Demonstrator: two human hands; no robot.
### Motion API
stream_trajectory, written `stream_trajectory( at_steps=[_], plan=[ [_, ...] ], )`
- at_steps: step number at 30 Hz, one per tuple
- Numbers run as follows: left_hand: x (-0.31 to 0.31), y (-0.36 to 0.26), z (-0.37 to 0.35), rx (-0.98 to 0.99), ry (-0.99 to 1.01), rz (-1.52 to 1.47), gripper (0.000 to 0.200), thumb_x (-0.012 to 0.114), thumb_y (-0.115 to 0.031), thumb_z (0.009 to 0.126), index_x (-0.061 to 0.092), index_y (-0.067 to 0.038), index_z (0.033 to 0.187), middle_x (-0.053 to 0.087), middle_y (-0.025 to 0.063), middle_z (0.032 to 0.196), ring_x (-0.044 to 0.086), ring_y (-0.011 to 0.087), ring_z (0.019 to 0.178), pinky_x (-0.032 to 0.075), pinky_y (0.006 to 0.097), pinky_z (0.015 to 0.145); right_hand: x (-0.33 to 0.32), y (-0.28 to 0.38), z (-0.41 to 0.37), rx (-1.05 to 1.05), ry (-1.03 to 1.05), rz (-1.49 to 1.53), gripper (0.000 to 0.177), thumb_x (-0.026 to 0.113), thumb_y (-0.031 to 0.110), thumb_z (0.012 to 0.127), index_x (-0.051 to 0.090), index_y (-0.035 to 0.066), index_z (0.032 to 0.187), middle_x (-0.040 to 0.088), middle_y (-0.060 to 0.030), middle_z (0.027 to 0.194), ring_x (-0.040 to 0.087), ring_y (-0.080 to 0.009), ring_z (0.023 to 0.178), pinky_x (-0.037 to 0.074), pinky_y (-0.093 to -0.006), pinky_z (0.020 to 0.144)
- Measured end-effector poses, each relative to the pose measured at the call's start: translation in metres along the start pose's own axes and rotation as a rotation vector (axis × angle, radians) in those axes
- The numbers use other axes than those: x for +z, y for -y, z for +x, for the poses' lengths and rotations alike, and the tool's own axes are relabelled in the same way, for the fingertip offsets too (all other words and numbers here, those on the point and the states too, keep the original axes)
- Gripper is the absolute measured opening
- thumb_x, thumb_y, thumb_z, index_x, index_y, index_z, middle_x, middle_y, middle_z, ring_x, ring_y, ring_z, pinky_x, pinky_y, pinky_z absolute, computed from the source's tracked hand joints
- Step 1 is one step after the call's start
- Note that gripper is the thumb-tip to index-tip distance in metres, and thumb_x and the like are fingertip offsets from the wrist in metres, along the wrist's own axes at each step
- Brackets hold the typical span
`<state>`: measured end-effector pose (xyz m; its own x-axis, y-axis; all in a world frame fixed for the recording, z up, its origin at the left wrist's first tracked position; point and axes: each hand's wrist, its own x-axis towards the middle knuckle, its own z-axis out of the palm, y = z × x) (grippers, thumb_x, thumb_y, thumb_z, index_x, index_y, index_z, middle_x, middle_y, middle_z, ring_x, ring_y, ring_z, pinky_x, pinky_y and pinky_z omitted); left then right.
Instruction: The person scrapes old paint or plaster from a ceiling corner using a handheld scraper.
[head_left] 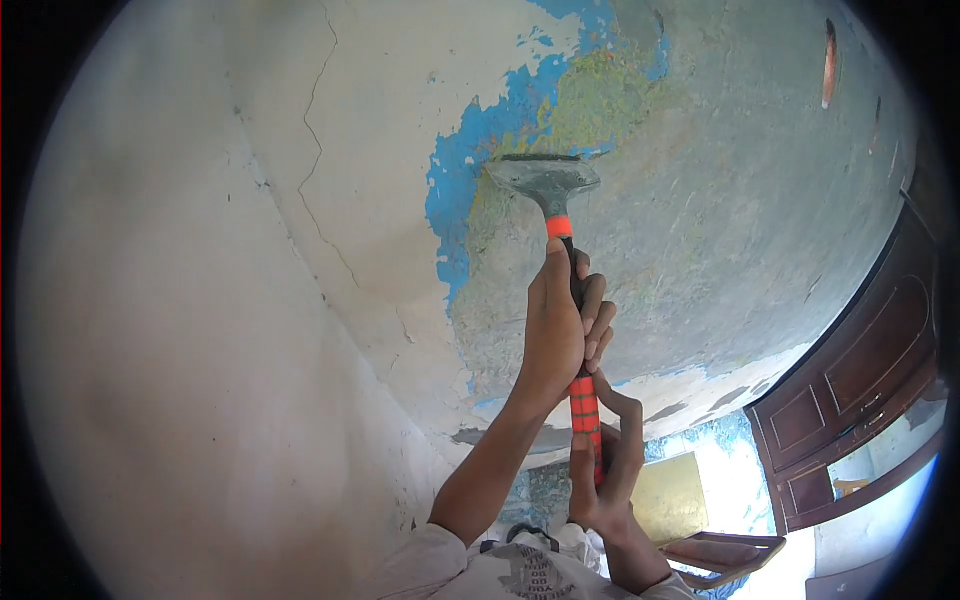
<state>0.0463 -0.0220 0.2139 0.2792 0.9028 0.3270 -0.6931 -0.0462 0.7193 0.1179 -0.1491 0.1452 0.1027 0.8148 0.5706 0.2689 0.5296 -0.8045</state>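
A scraper [545, 181] with a wide grey head and a red and black handle is pressed against the wall, its blade at the lower edge of a patch of blue and yellow-green old paint [600, 100]. My left hand [560, 315] is wrapped round the upper handle, just below the orange collar. Lower down, my right hand [610, 460] grips the red part of the handle near its end. Left of the blade, blue paint [455, 180] borders the cream-coloured coat [370, 130].
A long crack runs down the cream surface at upper left. Bare grey wall [730, 220] spreads to the right. Dark wooden cabinets [850, 370] stand at the far right. A wooden-framed item [725, 550] and a yellowish panel [672, 497] are at lower right.
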Motion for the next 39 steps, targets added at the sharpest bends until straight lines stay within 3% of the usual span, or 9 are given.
stream_trajectory(
  at_steps=[16, 23, 32, 39],
  plan=[
    [0.007, -0.005, 0.009, 0.012, 0.031, 0.033, 0.049, 0.033, -0.058, 0.108, 0.042, -0.012, 0.094, 0.032, -0.0058, 0.054, 0.029, 0.0049, 0.035, 0.026, 0.021, 0.029, 0.001, 0.008, 0.008, 0.035, -0.02, 0.061, 0.048, 0.048, 0.008, 0.099, 0.032, -0.018, 0.135, 0.065, -0.0343, 0.108, 0.054, -0.0096, 0.056, 0.037, -0.0252, 0.049],
    [0.005, 0.004, 0.004, -0.025, -0.003, 0.013, 0.048, 0.032, -0.058, 0.108, 0.041, -0.012, 0.093, 0.031, -0.0055, 0.053, 0.029, 0.005, 0.034, 0.027, 0.0214, 0.028, -0.002, 0.006, 0.0, 0.08, -0.021, 0.087, 0.048, 0.047, 0.006, 0.098, 0.031, -0.019, 0.136, 0.056, -0.0393, 0.123, 0.052, -0.008, 0.057, 0.038, -0.0262, 0.049],
    [0.009, 0.008, 0.004, -0.034, 0.003, -0.015, 0.048, 0.03, -0.057, 0.109, 0.041, -0.013, 0.093, 0.031, -0.0056, 0.053, 0.028, 0.0049, 0.034, 0.026, 0.0211, 0.028, -0.007, 0.006, -0.001, 0.086, -0.04, 0.104, 0.05, 0.049, 0.006, 0.098, 0.031, -0.019, 0.138, 0.06, -0.033, 0.111, 0.052, -0.0078, 0.057, 0.038, -0.0255, 0.049],
    [0.006, 0.017, 0.005, -0.015, -0.012, 0.021, 0.048, 0.031, -0.057, 0.109, 0.04, -0.012, 0.094, 0.031, -0.0058, 0.053, 0.028, 0.005, 0.034, 0.026, 0.0213, 0.028, -0.008, -0.01, -0.004, 0.072, -0.049, 0.091, 0.05, 0.049, 0.009, 0.099, 0.032, -0.019, 0.137, 0.061, -0.0369, 0.115, 0.055, -0.0084, 0.058, 0.038, -0.0249, 0.049]
  ],
)
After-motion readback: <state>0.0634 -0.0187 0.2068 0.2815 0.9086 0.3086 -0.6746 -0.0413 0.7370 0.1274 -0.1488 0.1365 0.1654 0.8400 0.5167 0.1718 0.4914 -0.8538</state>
